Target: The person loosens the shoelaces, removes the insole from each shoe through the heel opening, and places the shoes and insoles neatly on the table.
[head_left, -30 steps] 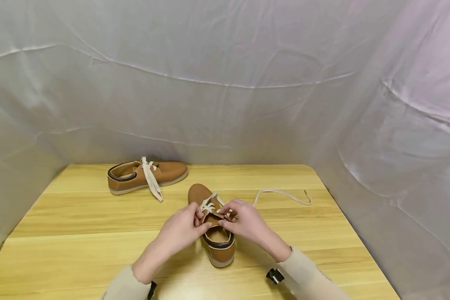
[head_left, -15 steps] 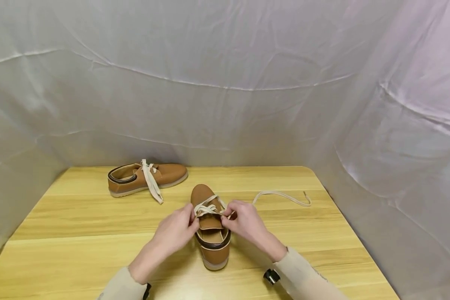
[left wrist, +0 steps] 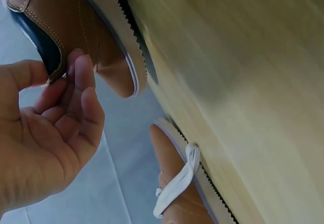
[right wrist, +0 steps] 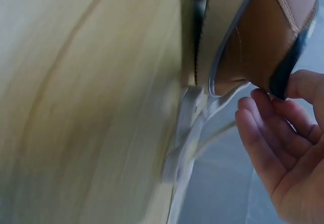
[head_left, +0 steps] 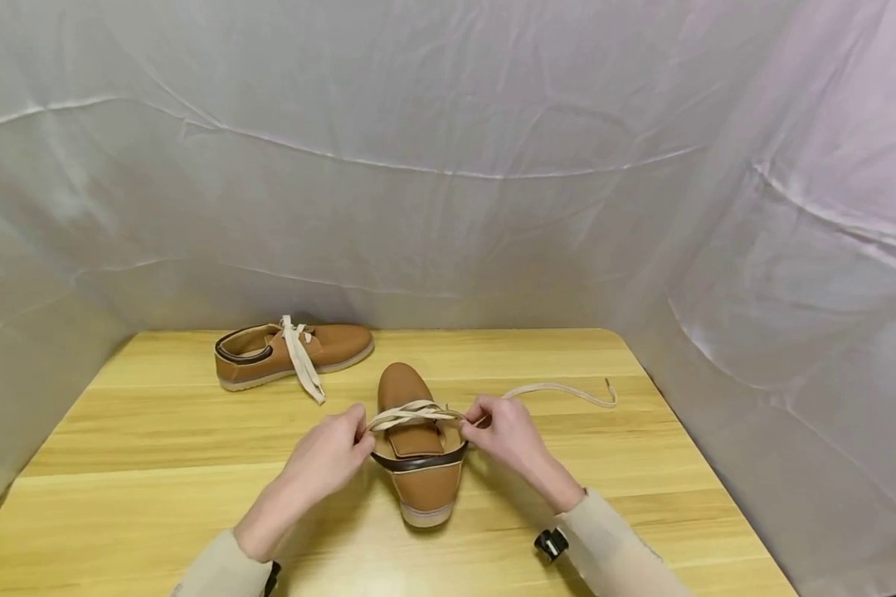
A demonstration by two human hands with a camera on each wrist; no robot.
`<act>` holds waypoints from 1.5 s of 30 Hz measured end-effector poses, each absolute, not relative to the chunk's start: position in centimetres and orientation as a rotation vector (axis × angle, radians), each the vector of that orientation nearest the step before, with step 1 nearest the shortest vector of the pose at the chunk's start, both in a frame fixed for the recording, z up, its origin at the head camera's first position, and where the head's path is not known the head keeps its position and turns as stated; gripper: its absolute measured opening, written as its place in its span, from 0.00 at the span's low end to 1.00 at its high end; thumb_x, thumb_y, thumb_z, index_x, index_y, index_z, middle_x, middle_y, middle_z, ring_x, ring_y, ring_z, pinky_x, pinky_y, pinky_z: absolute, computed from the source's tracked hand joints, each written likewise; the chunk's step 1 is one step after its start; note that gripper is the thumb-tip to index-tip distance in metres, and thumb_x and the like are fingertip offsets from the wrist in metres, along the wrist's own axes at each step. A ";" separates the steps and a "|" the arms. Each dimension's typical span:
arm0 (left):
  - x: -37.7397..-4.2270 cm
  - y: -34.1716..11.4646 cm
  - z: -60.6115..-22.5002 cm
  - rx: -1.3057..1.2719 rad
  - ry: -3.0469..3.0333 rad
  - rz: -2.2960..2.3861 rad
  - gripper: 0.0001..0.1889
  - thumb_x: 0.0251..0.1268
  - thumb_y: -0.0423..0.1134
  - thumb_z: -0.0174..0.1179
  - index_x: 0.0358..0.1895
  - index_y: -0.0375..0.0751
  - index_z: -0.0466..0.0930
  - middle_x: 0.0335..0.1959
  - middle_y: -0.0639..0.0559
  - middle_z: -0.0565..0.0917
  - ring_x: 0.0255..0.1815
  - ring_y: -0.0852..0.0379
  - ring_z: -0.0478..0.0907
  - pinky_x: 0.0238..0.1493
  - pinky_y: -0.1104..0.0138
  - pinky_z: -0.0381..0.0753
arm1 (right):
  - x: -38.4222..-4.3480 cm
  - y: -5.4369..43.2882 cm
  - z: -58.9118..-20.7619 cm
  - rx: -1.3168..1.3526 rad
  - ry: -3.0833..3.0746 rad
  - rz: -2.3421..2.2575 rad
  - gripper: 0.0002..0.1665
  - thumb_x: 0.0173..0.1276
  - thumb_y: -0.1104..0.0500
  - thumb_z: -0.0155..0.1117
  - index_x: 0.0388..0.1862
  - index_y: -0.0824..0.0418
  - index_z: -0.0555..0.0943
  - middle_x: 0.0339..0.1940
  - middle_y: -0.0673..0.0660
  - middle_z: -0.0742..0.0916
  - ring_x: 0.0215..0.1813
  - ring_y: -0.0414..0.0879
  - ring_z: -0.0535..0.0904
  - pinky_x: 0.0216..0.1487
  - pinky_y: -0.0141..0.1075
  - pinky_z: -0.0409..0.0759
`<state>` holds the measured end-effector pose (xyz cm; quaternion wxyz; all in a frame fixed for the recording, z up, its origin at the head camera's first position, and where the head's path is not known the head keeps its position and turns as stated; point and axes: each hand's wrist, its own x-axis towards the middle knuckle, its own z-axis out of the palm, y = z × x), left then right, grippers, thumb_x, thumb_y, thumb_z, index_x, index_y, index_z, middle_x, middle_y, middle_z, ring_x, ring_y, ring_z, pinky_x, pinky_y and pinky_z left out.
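A brown lace-up shoe (head_left: 427,489) stands mid-table in the head view, toe pointing away from me. My left hand (head_left: 324,456) pinches the left edge of its opening between thumb and fingers. On the other side, my right hand (head_left: 511,439) pinches the right edge. Both flaps are spread wide, with the cream shoelace (head_left: 411,412) stretched across between them. Below the lace the brown tongue (head_left: 414,441) shows. In the left wrist view, thumb and fingertips meet at the dark collar (left wrist: 43,41); the right wrist view has the same grip at the other collar side (right wrist: 286,74).
A matching brown shoe (head_left: 339,342) with hanging cream laces lies at the back left of the wooden table (head_left: 194,497). A long loose lace end (head_left: 560,388) trails right of the near shoe. Grey cloth (head_left: 418,207) hangs behind and at both sides.
My hands have moved apart, left hand leftward and right hand rightward, pulling the shoe's opening wider. The lace now spans more sideways across the tongue. The other shoe stays put.
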<state>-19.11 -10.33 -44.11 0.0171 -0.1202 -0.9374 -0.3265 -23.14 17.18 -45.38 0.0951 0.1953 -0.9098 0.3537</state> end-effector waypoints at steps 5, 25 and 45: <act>-18.6 -10.0 -44.0 -0.400 -2.925 -0.986 0.13 0.69 0.33 0.62 0.28 0.48 0.68 0.18 0.57 0.69 0.18 0.60 0.66 0.18 0.66 0.63 | -23.1 17.2 -45.5 0.662 -2.663 0.962 0.08 0.59 0.67 0.74 0.26 0.57 0.84 0.27 0.52 0.90 0.28 0.42 0.87 0.30 0.24 0.83; -18.6 -12.0 -42.7 -0.558 -2.819 -0.919 0.13 0.69 0.52 0.69 0.45 0.50 0.81 0.44 0.58 0.82 0.41 0.57 0.80 0.40 0.59 0.83 | -26.3 17.1 -45.5 0.881 -2.706 1.430 0.05 0.71 0.62 0.72 0.35 0.61 0.85 0.27 0.53 0.87 0.25 0.34 0.72 0.25 0.26 0.71; -20.1 -13.7 -45.3 -0.795 -3.034 -0.938 0.46 0.45 0.50 0.84 0.69 0.37 0.76 0.65 0.42 0.81 0.66 0.41 0.77 0.67 0.44 0.76 | -29.2 13.7 -44.4 1.187 -2.874 1.321 0.05 0.72 0.59 0.72 0.44 0.55 0.89 0.42 0.46 0.92 0.45 0.36 0.86 0.52 0.34 0.84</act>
